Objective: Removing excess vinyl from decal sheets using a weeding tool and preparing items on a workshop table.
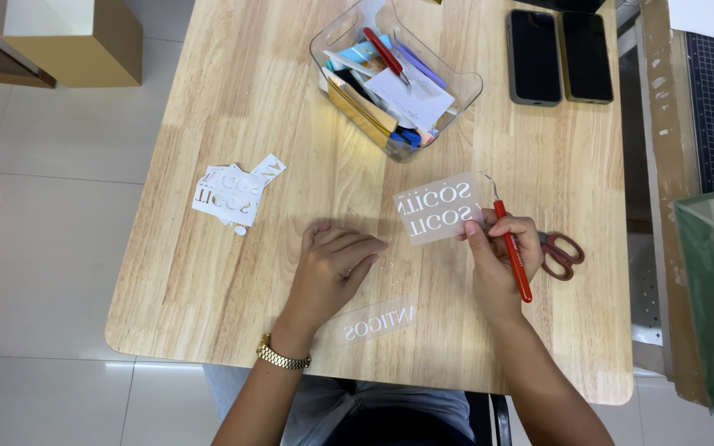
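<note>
My right hand (499,258) holds a red-handled hook tool (511,249) together with a clear film sheet bearing white cut letters (438,208), lifted a little above the wooden table (233,107). My left hand (332,268) rests flat on the table, fingers loosely curled, holding nothing. A second clear strip with white letters (378,322) lies near the table's front edge between my arms. A gold watch (282,357) sits on my left wrist.
A pile of white cut-out scraps (233,193) lies at the left. A clear plastic bin (456,92) with cards, pens and papers stands at the back. Two dark phones (559,56) lie at the back right. Red-handled scissors (561,253) lie beside my right hand.
</note>
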